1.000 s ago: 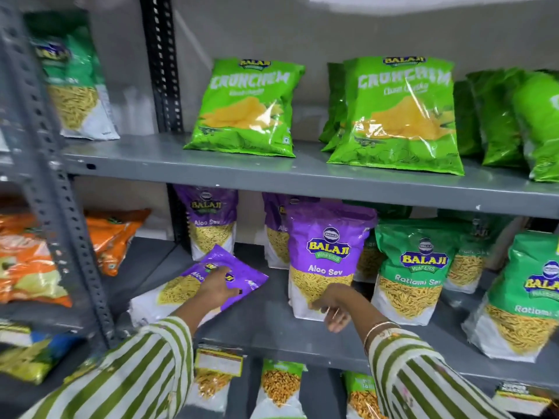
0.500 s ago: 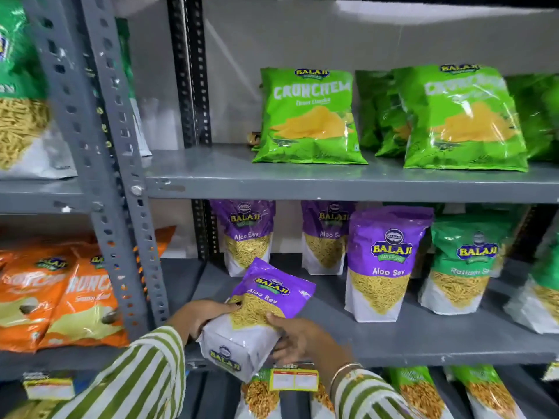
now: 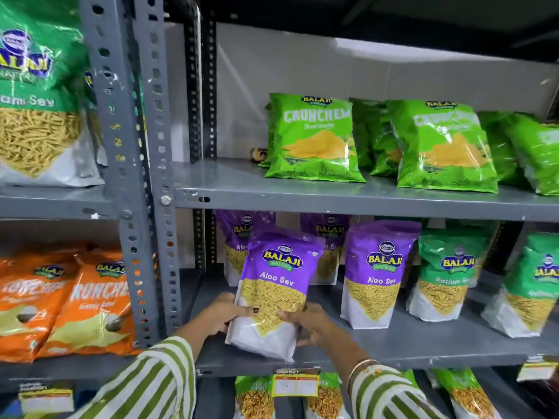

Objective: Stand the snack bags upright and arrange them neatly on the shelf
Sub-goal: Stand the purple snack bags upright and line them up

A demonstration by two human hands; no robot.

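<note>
A purple Aloo Sev bag [image 3: 273, 285] is held nearly upright at the front of the grey middle shelf [image 3: 423, 346], leaning slightly right at its top. My left hand [image 3: 223, 314] grips its lower left side and my right hand [image 3: 308, 323] grips its lower right side. To its right another purple Aloo Sev bag [image 3: 378, 273] stands upright. Two more purple bags [image 3: 239, 234] stand at the back, partly hidden by the held one. Green Ratlami Sev bags [image 3: 447, 273] stand further right.
Green Crunchem bags [image 3: 314, 140] stand on the upper shelf [image 3: 302, 201]. A perforated grey upright [image 3: 145, 207] divides off the left bay, which holds orange bags [image 3: 75, 303] and a large green sev bag [image 3: 36, 101]. Price tags [image 3: 296, 384] and more bags sit below.
The purple bag lay flat under my left hand, was lifted with both hands, and now is tipped up to nearly upright. My view has shifted left and closer.
</note>
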